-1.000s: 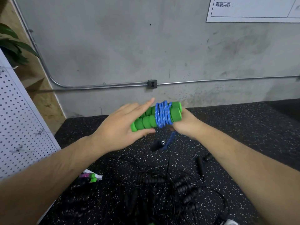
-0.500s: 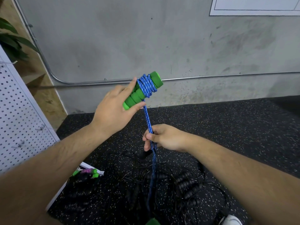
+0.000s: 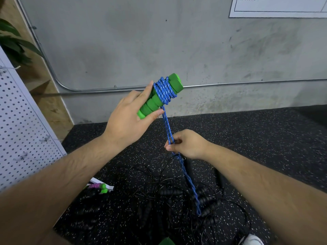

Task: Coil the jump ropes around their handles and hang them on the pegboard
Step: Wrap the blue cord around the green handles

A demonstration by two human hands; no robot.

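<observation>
While left hand [image 3: 127, 124] grips green handles [image 3: 151, 103] aloft, right hand [image 3: 188, 145] pinches blue rope [image 3: 167, 127] above floor [image 3: 256, 138].

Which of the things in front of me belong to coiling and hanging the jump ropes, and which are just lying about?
Job in hand: green handles in the left hand; blue rope pinched by the right hand; tangled black ropes; purple-wound rope; pegboard.
Lying about: plant; wall notice; metal conduit; white shoe.
</observation>
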